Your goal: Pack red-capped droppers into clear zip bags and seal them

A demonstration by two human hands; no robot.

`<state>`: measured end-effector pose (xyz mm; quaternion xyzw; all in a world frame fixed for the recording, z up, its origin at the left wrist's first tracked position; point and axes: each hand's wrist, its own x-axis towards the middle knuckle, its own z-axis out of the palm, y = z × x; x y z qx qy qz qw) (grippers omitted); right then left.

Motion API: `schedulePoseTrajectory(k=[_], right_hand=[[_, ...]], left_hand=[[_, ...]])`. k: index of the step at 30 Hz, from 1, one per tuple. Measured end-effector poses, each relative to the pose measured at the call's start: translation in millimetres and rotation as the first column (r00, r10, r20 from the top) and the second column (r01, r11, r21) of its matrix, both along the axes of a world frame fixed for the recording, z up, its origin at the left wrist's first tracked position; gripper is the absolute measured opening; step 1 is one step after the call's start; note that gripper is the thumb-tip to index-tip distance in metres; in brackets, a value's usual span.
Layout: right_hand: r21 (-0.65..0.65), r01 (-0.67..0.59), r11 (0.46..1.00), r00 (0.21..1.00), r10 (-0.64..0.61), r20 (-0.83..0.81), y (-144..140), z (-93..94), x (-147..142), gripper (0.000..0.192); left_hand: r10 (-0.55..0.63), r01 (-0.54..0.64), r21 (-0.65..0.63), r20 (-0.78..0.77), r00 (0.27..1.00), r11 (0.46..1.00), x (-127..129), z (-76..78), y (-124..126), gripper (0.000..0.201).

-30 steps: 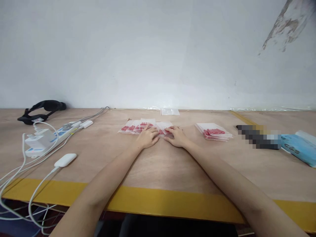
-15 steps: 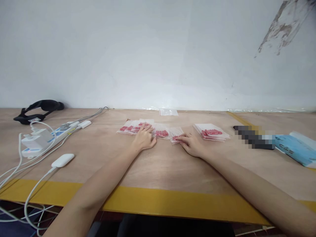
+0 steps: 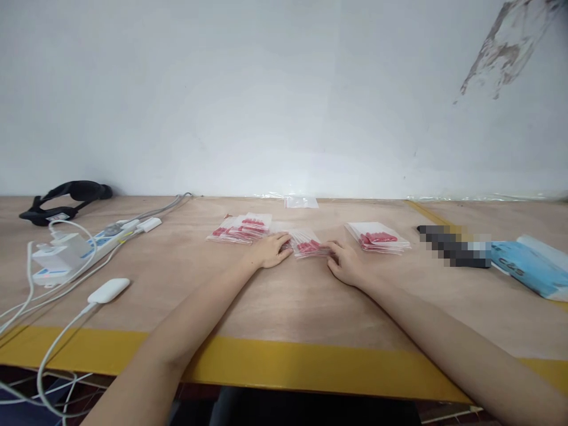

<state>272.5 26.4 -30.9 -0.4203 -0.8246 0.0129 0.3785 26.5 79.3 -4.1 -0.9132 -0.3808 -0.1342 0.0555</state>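
Observation:
Between my two hands lie clear zip bags of small red pieces [image 3: 307, 245], partly overlapping. My left hand [image 3: 271, 251] rests at their left side, fingers stretched out over the edge of a bag and thumb apart. At the right edge my right hand [image 3: 347, 262] touches the bag with its fingertips, its fingers slightly bent and the thumb held away from them. To the left is a loose pile of similar bags [image 3: 254, 223]. A neater stack of filled bags [image 3: 377, 238] sits to the right of my right hand.
An empty-looking clear bag [image 3: 302, 203] lies by the wall. On the left are a power strip [image 3: 104, 239] with chargers and cables, a white case [image 3: 109, 291] and a black headset strap [image 3: 66, 201]. A partly pixelated dark object [image 3: 461, 251] and blue tissue pack [image 3: 532, 266] lie right.
My left hand has moved right, off the left pile, to the middle bags. The right-hand bag has shifted left against its neighbour, and my right thumb has come away from the fingers.

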Motion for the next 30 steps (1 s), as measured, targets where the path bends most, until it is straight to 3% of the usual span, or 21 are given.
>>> schedulePoseTrajectory(k=[5,8,11,13,16,21,25,30], right_hand=[[0.009,-0.032,0.999,0.998,0.032,-0.048,7.9,-3.1,-8.5,0.017],[0.031,-0.009,0.999,0.999,0.010,-0.038,4.7,-2.0,-11.6,0.017],[0.053,-0.006,0.999,0.999,0.008,-0.040,-1.6,0.1,-13.9,0.018],[0.063,-0.038,0.997,0.998,0.041,-0.046,-4.1,0.3,-14.8,0.017],[0.098,-0.063,0.993,0.997,0.068,-0.044,-3.6,-2.0,-13.7,0.013],[0.201,0.008,0.979,0.995,-0.029,0.099,-2.4,-4.8,-8.0,0.017],[0.310,0.087,0.947,0.947,-0.175,0.271,-10.2,2.6,-7.5,0.018],[0.374,0.085,0.924,0.920,-0.216,0.326,-15.3,9.6,-9.6,0.019]], left_hand=[[-0.041,0.033,0.095,0.083,0.996,0.995,-15.5,-3.0,-14.7,0.045],[-0.163,0.119,0.200,0.216,0.963,0.972,-11.4,-8.5,-26.9,0.047],[-0.284,0.203,0.292,0.267,0.921,0.934,-3.9,-14.8,-30.8,0.031],[-0.342,0.242,0.368,0.238,0.909,0.898,-0.9,-17.8,-28.7,0.020],[-0.373,0.260,0.485,0.151,0.915,0.835,-1.8,-19.2,-24.7,0.020],[-0.389,0.326,0.553,-0.003,0.921,0.767,-7.3,-14.6,-25.3,0.025],[-0.388,0.344,0.528,-0.029,0.921,0.777,-8.3,-12.4,-25.0,0.027],[-0.362,0.306,0.473,0.030,0.932,0.826,-8.3,-11.3,-25.4,0.025]])
